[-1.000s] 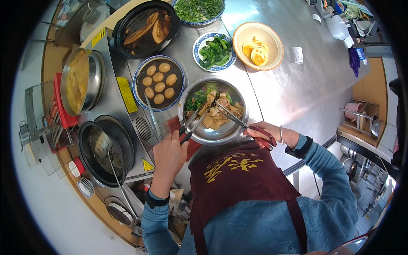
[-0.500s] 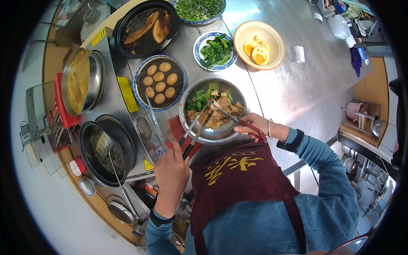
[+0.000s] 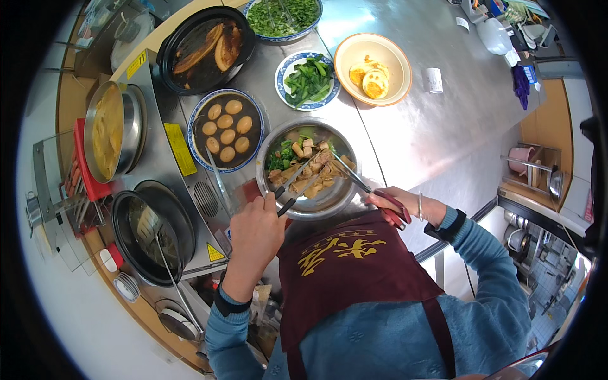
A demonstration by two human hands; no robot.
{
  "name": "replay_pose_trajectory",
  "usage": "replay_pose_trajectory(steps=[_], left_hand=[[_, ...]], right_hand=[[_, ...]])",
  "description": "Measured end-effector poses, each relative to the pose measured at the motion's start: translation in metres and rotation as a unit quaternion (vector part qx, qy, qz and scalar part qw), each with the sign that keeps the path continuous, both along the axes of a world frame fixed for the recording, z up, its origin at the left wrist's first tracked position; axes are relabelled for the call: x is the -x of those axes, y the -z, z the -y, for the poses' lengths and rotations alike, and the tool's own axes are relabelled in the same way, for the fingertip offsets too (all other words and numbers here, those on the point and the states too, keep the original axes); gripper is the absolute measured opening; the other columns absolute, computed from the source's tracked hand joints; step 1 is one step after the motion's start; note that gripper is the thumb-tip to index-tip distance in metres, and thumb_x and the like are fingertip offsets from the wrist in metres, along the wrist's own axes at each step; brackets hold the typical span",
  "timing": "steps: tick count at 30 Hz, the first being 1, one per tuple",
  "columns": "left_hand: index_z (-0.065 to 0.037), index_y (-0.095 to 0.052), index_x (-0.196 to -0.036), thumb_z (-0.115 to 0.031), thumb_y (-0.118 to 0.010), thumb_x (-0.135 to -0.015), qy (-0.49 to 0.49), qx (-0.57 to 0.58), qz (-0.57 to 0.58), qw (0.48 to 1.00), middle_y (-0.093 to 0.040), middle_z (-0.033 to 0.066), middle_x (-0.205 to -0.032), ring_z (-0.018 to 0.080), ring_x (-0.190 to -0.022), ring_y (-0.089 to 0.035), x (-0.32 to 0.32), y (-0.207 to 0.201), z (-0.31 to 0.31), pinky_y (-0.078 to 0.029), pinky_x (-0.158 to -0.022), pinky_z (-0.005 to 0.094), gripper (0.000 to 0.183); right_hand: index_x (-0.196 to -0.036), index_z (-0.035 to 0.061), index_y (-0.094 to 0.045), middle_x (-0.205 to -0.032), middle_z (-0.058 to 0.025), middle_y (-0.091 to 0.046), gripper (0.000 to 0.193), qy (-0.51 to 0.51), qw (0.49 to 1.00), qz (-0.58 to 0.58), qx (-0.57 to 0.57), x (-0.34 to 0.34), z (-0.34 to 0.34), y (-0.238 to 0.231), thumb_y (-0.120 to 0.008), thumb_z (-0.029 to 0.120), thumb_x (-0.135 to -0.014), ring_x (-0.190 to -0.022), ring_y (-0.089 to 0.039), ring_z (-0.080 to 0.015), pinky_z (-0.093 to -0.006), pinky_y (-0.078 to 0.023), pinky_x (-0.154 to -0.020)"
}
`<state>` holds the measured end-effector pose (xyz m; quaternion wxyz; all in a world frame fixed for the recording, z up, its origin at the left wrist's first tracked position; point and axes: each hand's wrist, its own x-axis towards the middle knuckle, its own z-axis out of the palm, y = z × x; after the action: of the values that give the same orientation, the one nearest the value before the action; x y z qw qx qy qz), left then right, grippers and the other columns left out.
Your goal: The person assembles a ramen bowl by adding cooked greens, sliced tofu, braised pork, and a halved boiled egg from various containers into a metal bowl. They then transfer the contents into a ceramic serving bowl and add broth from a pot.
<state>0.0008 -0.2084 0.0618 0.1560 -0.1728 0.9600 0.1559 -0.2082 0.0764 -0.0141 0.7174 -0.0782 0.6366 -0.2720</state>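
A pair of tongs with black grips [image 3: 287, 206] is held in my left hand [image 3: 256, 231]. Its metal arms reach into a stainless steel bowl [image 3: 339, 197], among strips of brownish food [image 3: 322, 180]. My right hand [image 3: 394, 196] grips red-handled scissors [image 3: 354, 175], whose blades are parted over the bowl's right side, touching or close to the food. Leafy greens [image 3: 278, 158] and pale tofu-like cubes [image 3: 304, 149] lie in the same bowl. The tips of both tools are partly lost among the food.
Left of the bowl stands a dish of brown eggs [image 3: 211, 128] in dark liquid, with metal tongs [image 3: 218, 180] leaning from it. Behind are a plate of greens [image 3: 278, 75], a cream bowl [image 3: 405, 63], and a black pot [image 3: 166, 57] with meat. A black pot [image 3: 120, 215] holds a slotted spatula.
The scissors have shifted rightward from the middle of the food and their blades have parted. Food in the bowl has been rearranged, with cubes now showing on top. The whole view has shifted slightly.
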Motion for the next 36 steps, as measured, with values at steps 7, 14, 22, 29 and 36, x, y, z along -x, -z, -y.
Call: replay_pose_trajectory(steps=[7, 14, 22, 29, 36], left_hand=[[0.000, -0.062, -0.124, -0.026, -0.080, -0.081, -0.008, 0.010, -0.013, 1.000, -0.065, 0.0123, -0.095, 0.0310, -0.084, -0.069, -0.015, -0.024, -0.016, -0.053, -0.064, 0.0425, 0.054], [0.003, -0.059, -0.127, -0.026, -0.078, -0.084, -0.039, 0.018, -0.001, 0.999, -0.063, 0.0134, -0.092, 0.0298, -0.084, -0.069, -0.028, -0.010, -0.022, -0.056, -0.066, 0.0391, 0.056], [0.001, -0.063, -0.124, -0.024, -0.079, -0.082, -0.052, -0.004, -0.006, 0.999, -0.067, 0.0149, -0.097, 0.0336, -0.085, -0.069, -0.026, -0.002, -0.022, -0.055, -0.068, 0.0425, 0.052], [0.003, -0.062, -0.125, -0.025, -0.078, -0.082, -0.036, 0.026, -0.007, 0.999, -0.064, 0.0118, -0.093, 0.0296, -0.084, -0.068, -0.031, 0.001, -0.027, -0.056, -0.067, 0.0399, 0.054], [0.003, -0.059, -0.130, -0.027, -0.081, -0.079, -0.093, 0.062, 0.025, 0.993, -0.064, 0.0131, -0.098, 0.0299, -0.088, -0.067, -0.068, -0.036, -0.027, -0.056, -0.069, 0.0401, 0.062]], right_hand=[[-0.106, 0.0070, -0.059, -0.060, 0.0000, -0.055, 0.060, -0.014, 0.999, -0.015, 0.046, 0.003, 0.032, 0.007, -0.053, 0.066, -0.098, -0.047, -0.058, -0.0098, -0.0229, -0.049, -0.043], [-0.106, 0.0059, -0.061, -0.059, 0.0022, -0.053, 0.060, -0.004, 0.999, -0.007, 0.036, 0.011, 0.035, 0.015, -0.057, 0.065, -0.097, -0.046, -0.056, -0.0081, -0.0219, -0.050, -0.044], [-0.112, -0.0003, -0.060, -0.056, -0.0020, -0.054, 0.075, -0.037, 0.999, -0.032, 0.016, 0.021, 0.047, 0.026, -0.061, 0.071, -0.091, -0.043, -0.055, -0.0113, -0.0238, -0.045, -0.040], [-0.107, 0.0015, -0.071, -0.056, -0.0022, -0.057, 0.060, -0.142, 0.974, -0.176, 0.028, 0.032, 0.055, 0.029, -0.075, 0.058, -0.088, -0.050, -0.059, -0.0122, -0.0266, -0.046, -0.043], [-0.102, 0.0018, -0.070, -0.053, -0.0002, -0.058, 0.052, -0.038, 0.993, -0.097, 0.052, 0.018, 0.024, 0.013, -0.069, 0.053, -0.095, -0.044, -0.058, -0.0099, -0.0244, -0.047, -0.041]])
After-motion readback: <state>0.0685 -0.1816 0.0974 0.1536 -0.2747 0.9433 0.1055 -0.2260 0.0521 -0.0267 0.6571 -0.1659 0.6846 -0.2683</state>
